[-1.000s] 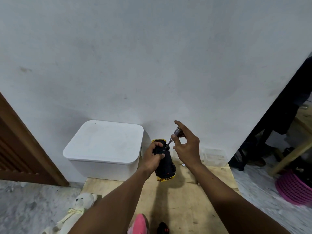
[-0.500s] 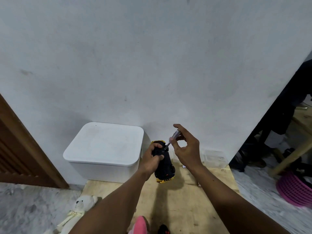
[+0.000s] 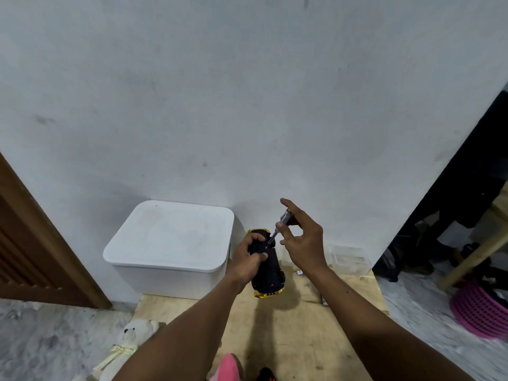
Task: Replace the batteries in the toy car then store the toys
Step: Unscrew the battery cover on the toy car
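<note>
Fingers (image 3: 257, 239) of the left hand (image 3: 244, 259) curled round the far end of the black and yellow toy car (image 3: 268, 270), thumb pressed on its dark face. The car was held in the air at mid-scene, above the wooden board (image 3: 288, 334), its yellow-trimmed near end pointing down. The right hand (image 3: 303, 242), just right of the car, pinched the handle of a small screwdriver (image 3: 283, 221) between thumb and fingertips, the forefinger stretched upward. The shaft slanted down and left, its tip on the car beside the left hand's fingers.

Left of the car a white lidded box (image 3: 170, 243) stood against the wall (image 3: 247, 105). A clear plastic container (image 3: 349, 259) sat far right on the board. A white teddy bear (image 3: 132, 342) lay near left on the floor, and a pink basket (image 3: 478, 309) stood at the right edge.
</note>
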The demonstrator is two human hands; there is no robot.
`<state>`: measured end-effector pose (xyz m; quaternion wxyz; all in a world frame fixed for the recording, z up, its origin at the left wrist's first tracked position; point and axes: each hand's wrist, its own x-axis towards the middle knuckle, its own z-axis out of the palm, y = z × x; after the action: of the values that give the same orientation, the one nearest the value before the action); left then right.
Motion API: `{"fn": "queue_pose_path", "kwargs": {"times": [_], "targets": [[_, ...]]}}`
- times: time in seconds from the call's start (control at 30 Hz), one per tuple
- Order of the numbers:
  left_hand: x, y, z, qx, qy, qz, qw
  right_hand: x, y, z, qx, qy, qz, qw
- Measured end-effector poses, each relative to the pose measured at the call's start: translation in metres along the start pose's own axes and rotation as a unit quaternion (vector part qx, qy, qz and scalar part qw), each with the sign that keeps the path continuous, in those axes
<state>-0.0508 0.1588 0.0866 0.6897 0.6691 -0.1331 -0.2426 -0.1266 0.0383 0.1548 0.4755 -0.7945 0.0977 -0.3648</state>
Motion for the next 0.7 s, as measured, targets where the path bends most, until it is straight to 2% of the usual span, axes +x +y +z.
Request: {"fn": "queue_pose_path", "kwargs": {"times": [0.13, 0.27, 0.47, 0.7], "targets": [[0.0006, -0.0006, 0.0014, 0.001, 0.001, 0.004, 1.000, -0.0008, -0.0041, 0.0020, 0.005, -0.006, 0.003, 1.000], [0.0002, 0.0030, 0.0009, 0.003, 0.000, 0.007, 1.000, -0.0012, -0.0041, 0.0016, -0.008, 0.030, -0.023, 0.999], [-0.0018, 0.0012, -0.0037, 0.011, 0.003, -0.001, 1.000, 0.0011, 0.0024, 0.0040, 0.004, 0.010, 0.029, 1.000], [-0.0039, 0.0049, -0.0016, 0.003, -0.004, 0.001, 1.000, -0.0032, -0.0055, 0.0039, -0.035, 0.033, -0.049, 0.998]]}}
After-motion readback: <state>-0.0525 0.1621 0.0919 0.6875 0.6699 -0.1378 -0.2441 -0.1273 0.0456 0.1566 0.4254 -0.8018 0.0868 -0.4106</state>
